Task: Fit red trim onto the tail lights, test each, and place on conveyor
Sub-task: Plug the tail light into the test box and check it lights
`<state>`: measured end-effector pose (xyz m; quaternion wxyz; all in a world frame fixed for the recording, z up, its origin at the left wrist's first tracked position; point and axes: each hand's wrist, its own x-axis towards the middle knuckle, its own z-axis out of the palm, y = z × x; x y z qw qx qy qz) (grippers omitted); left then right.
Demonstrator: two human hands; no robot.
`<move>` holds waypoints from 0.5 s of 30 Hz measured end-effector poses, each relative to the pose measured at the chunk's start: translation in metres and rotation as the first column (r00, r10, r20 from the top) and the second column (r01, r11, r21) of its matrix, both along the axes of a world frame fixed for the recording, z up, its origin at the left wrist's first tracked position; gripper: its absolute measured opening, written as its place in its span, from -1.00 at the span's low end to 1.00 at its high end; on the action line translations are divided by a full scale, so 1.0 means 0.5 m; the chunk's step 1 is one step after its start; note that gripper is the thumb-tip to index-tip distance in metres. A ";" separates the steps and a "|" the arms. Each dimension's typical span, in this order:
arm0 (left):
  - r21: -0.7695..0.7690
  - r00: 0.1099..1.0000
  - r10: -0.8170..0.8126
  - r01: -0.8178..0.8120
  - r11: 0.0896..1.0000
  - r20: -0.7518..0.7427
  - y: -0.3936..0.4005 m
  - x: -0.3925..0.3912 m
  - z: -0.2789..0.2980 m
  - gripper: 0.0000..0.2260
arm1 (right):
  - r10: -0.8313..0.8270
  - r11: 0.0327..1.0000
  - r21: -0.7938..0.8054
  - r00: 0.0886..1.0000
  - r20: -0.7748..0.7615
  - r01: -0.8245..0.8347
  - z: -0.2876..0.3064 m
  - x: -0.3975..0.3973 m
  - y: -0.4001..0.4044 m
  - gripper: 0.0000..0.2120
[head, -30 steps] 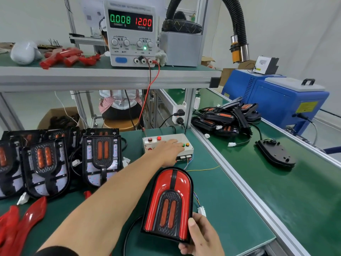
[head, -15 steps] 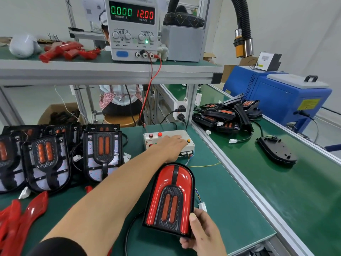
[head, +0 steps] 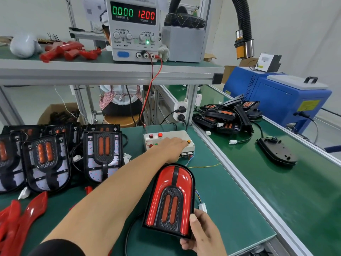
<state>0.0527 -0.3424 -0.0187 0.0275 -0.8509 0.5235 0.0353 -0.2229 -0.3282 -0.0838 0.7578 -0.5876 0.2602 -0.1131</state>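
Trim is on this light (head: 170,201), which the right hand (head: 202,235) grips by its near corner on the bench while the left hand (head: 172,147) lies flat on the test box (head: 167,135); conveyor (head: 276,191) placement and untrimmed lights (head: 102,154) remain

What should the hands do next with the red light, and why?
Probably press a button: the left hand lies on the button box, but the meter reads 0.000 current and the red tail light held by the right hand looks unlit, so testing seems unfinished.
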 end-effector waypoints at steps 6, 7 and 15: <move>-0.294 0.989 -0.017 -0.027 0.955 -0.148 0.007 -0.004 0.009 -0.77 | 0.019 0.999 -0.030 0.999 -0.030 -0.020 0.003 -0.001 0.003 -0.84; -0.310 0.974 -0.018 -0.055 0.949 -0.226 0.008 -0.008 0.013 -0.81 | 0.016 0.999 -0.039 0.999 -0.034 -0.018 0.003 0.000 0.005 -0.84; 0.124 0.972 0.061 -0.033 0.992 -0.226 -0.021 -0.065 0.014 -0.74 | 0.007 0.996 -0.088 0.998 -0.055 -0.012 0.025 -0.005 0.016 -0.85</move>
